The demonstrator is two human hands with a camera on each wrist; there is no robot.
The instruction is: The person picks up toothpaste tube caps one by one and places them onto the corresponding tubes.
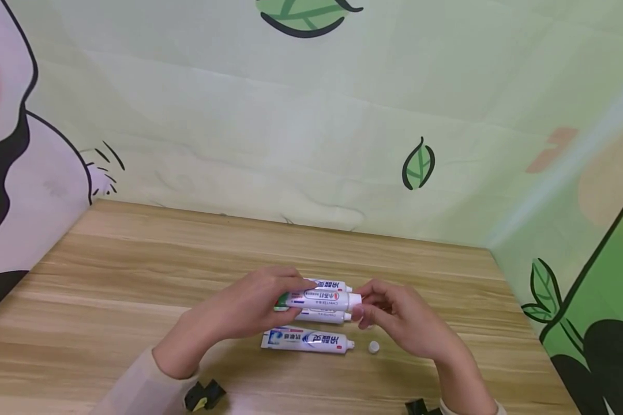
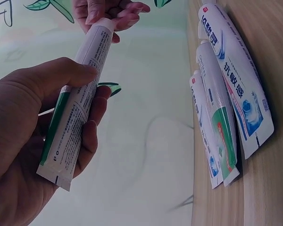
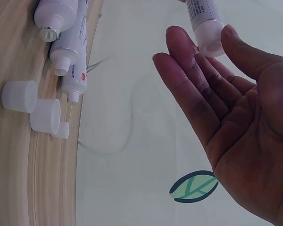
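Observation:
My left hand (image 1: 262,302) grips a white and green toothpaste tube (image 2: 80,101), thumb on one face and fingers wrapped behind. The tube is held above the table, its white cap (image 3: 211,44) toward my right hand (image 1: 402,317). Thumb and fingertips of the right hand pinch around that cap; its other fingers stretch out loosely. Below lie three uncapped toothpaste tubes: a blue and white tube (image 1: 308,340) nearest me, a green and white tube (image 2: 219,108) in the middle and another blue and white tube (image 2: 203,127) farthest away.
Loose white caps stand on the wooden table (image 1: 161,259) to the right of the tubes: a near cap (image 3: 20,96), a middle cap (image 3: 46,116) and a smaller-looking far cap (image 3: 61,130). A printed backdrop (image 1: 213,144) rises behind the table and along its sides.

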